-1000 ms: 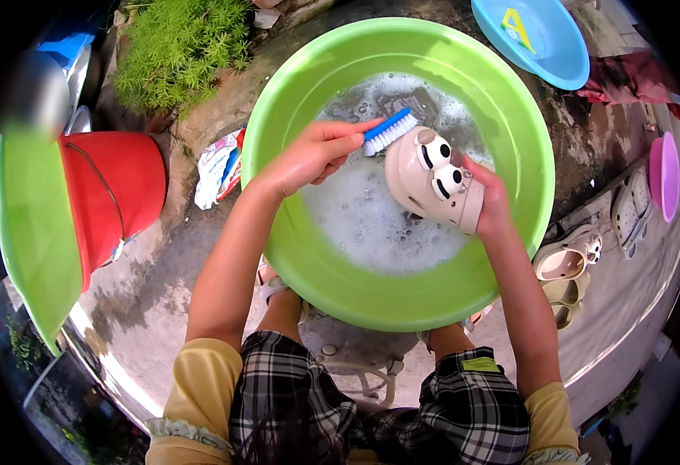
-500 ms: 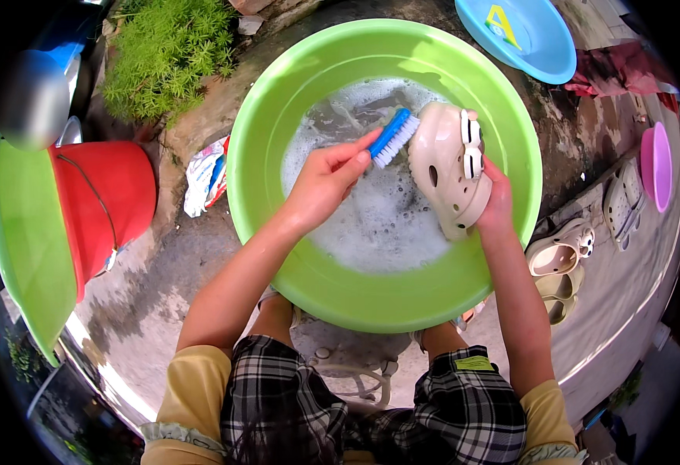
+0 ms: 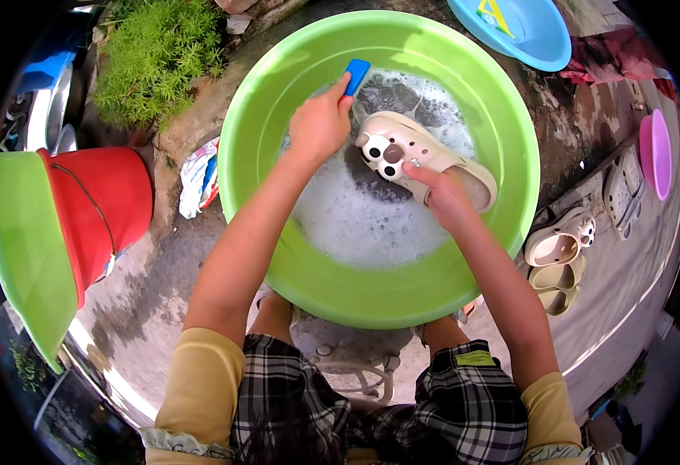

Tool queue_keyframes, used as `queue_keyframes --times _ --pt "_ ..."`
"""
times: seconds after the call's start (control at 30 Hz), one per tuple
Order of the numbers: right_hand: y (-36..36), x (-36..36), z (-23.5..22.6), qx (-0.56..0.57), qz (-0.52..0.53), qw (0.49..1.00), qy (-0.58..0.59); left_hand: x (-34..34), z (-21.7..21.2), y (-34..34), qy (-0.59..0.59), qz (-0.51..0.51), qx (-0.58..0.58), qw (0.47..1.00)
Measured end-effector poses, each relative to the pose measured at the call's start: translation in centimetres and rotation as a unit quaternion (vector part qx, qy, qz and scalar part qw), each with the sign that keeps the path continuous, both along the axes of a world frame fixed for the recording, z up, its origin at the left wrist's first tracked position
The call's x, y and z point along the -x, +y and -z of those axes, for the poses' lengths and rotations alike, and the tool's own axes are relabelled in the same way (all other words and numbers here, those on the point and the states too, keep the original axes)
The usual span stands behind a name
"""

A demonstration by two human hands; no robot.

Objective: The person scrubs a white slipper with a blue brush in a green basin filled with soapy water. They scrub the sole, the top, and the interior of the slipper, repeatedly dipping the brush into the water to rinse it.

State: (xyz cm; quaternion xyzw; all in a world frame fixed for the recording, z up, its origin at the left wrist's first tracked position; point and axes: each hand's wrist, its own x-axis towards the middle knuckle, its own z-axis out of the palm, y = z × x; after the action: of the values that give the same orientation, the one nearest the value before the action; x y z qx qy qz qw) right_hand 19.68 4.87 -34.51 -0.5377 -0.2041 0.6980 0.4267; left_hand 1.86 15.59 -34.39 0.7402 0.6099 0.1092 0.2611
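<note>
A large green basin (image 3: 386,298) in front of me holds soapy water (image 3: 382,229) topped with white foam. Over the water my right hand (image 3: 450,194) grips a beige clog (image 3: 421,147) with a cartoon-animal decoration on its toe; thumb on top, the other fingers hidden under it. The clog's toe points to the left and its top faces up. Held in my closed left hand (image 3: 320,128) is a blue scrub brush (image 3: 357,76), up and left of the clog and apart from it. The brush's bristles are turned out of sight.
Right of the basin, a decorated beige clog (image 3: 554,244), olive clogs (image 3: 558,285) and a grey clog (image 3: 623,198) lie near a pink basin (image 3: 656,155). A blue basin (image 3: 537,46) stands at the far right. To the left are a red bucket (image 3: 115,209), a plastic packet (image 3: 199,182) and a green plant (image 3: 158,66).
The clog has turned from its side to top up and swung toward the left. My left hand has lifted the brush up and left, away from it, turning the bristles out of sight.
</note>
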Motion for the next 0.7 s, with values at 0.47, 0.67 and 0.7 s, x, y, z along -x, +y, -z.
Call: queue_keyframes --times 0.47,0.67,0.7 --pt "2.1 0.5 2.0 0.083 0.226 0.924 0.298 -3.4 0.8 -8.7 -0.124 0.102 0.040 0.986" --pt "2.4 0.7 0.0 0.062 0.235 0.918 0.313 -3.9 1.1 -10.1 -0.274 0.068 -0.057 0.958" --pt "2.3 0.6 -0.2 0.058 0.231 0.923 0.302 -3.3 1.5 -9.9 -0.261 0.086 -0.033 0.961"
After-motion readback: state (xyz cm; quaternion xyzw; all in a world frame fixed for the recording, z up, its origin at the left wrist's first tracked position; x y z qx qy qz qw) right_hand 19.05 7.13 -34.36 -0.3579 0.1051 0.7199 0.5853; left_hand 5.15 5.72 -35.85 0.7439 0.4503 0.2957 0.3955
